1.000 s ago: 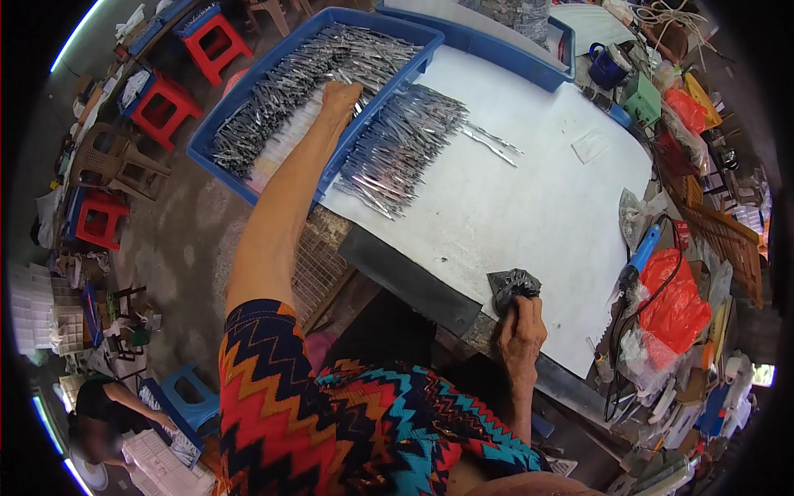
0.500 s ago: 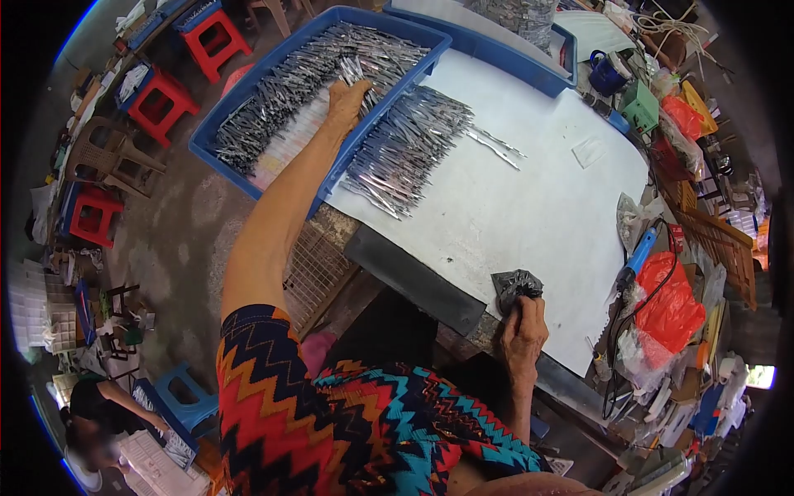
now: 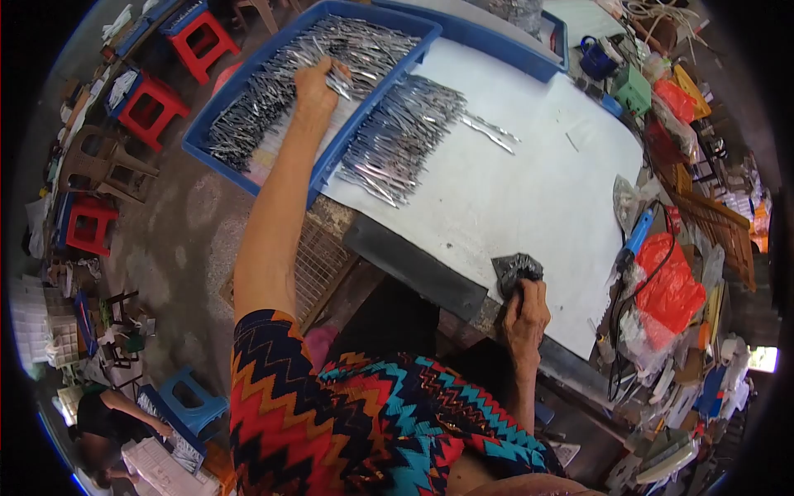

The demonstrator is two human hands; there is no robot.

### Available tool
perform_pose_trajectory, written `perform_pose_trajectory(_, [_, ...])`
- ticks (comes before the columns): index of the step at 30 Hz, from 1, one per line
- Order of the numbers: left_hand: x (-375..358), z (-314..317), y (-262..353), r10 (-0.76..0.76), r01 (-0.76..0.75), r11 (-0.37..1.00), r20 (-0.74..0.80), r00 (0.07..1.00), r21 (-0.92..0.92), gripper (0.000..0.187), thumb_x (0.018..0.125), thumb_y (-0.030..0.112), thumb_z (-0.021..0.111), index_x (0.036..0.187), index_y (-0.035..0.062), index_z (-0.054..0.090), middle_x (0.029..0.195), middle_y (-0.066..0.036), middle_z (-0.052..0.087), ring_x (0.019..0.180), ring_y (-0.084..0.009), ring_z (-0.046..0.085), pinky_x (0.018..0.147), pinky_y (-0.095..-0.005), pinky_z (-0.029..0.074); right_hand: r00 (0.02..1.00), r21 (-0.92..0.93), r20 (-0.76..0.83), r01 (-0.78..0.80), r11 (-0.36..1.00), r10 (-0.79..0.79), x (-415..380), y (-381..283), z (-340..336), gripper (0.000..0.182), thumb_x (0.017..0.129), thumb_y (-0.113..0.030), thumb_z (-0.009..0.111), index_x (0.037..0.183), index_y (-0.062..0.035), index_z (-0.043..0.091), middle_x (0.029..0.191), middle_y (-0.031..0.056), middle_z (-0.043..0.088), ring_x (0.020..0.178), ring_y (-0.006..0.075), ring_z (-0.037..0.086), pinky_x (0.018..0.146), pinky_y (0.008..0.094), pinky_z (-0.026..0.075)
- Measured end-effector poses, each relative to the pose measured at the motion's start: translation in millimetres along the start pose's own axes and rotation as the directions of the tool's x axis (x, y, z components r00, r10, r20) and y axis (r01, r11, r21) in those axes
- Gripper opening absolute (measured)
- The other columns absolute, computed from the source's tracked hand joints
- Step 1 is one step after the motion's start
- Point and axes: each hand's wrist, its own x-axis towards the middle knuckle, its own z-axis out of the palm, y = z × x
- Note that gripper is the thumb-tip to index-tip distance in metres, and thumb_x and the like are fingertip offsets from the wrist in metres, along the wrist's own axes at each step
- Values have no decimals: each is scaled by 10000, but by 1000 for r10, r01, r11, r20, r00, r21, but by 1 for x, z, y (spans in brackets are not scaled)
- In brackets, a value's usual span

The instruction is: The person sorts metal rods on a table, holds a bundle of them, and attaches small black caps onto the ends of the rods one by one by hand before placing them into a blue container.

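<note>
My left hand (image 3: pixel 318 89) is inside a blue tray (image 3: pixel 248 183), its fingers closed around a few slim silver metal pieces (image 3: pixel 337 83). Many more slim metal pieces (image 3: pixel 240 132) fill the tray around the hand, heaped along its far and left sides. Beside the tray, a flat pile of the same pieces (image 3: pixel 401 136) lies on a white sheet (image 3: pixel 529 198), with a few strays (image 3: pixel 490 132) to its right. At the sheet's near edge, my right hand (image 3: pixel 527 318) pinches a black crumpled bag-like bundle (image 3: pixel 517 271); its contents are hidden.
A second blue tray (image 3: pixel 496 48) stands at the back. Along the right edge lie a blue-handled tool (image 3: pixel 637 236) with a black cord, a red plastic bag (image 3: pixel 666 281) and clutter. Red stools (image 3: pixel 153 112) stand left on the floor. Another person (image 3: pixel 112 426) sits at lower left.
My left hand has shifted from the tray's right side toward its middle, still gripping metal pieces. A pale square on the sheet no longer shows. My right hand keeps its hold; the view shifted slightly.
</note>
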Motion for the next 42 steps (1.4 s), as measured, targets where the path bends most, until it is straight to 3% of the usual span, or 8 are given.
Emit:
perform_pose_trajectory(3, [-31,27,22,147,-226,954,351,925,197,129,888,66,480,887,-62,499,740,-134,566,667,-257,583,608,-370,503,1000,-11,10,-12,1000,12,-3,2,0,231,730,72,521,945,-10,523,851,178,496,712,374,541,585,400,439])
perform_pose_trajectory(5, [-70,59,26,132,-147,989,509,851,-12,100,872,67,518,892,-31,517,743,-106,575,670,-215,589,618,-324,499,1000,-16,9,-12,1000,12,-4,4,0,232,729,67,528,943,-22,525,842,166,493,710,366,539,584,399,439])
perform_pose_trajectory(6, [-90,69,22,124,-159,987,536,835,20,104,858,72,544,932,3,520,758,-81,586,675,-170,581,629,-287,492,1000,-24,4,-10,1000,10,-3,3,0,224,732,63,530,939,-24,525,838,164,496,711,362,541,581,398,437])
perform_pose_trajectory(9, [-168,107,-4,80,-146,985,491,868,97,114,810,89,554,868,1,511,683,-70,555,605,-148,539,567,-258,441,1000,-52,15,-22,998,23,-4,4,-1,194,744,44,536,924,-25,519,836,158,500,713,354,547,577,398,441])
perform_pose_trajectory(12, [-213,107,-41,-27,-173,944,587,809,282,144,861,113,557,961,23,504,769,-57,590,706,-137,569,652,-265,479,1000,-29,19,-14,999,14,-3,4,-2,172,759,51,532,916,-20,533,826,159,516,710,353,554,581,387,437])
perform_pose_trajectory(19, [-283,97,-89,-172,-97,926,638,751,364,199,866,147,568,997,31,473,775,-15,578,725,-75,528,658,-222,424,999,-48,36,-7,999,9,-6,7,-3,159,769,38,534,917,-20,523,812,158,502,696,354,546,574,401,430])
perform_pose_trajectory(25, [-297,88,-94,-234,-60,903,604,762,425,315,798,78,649,1073,40,499,826,1,586,752,-59,533,671,-190,433,1000,-33,27,-16,999,16,-8,5,-3,151,775,29,532,918,-21,519,820,160,504,709,362,547,586,408,436])
perform_pose_trajectory(42, [-296,81,-97,-227,34,940,551,803,338,230,756,26,669,966,17,576,829,-43,621,781,-114,591,724,-234,475,997,142,-6,-78,987,80,-6,5,-17,143,791,0,540,934,4,533,854,162,539,686,328,565,593,377,456])
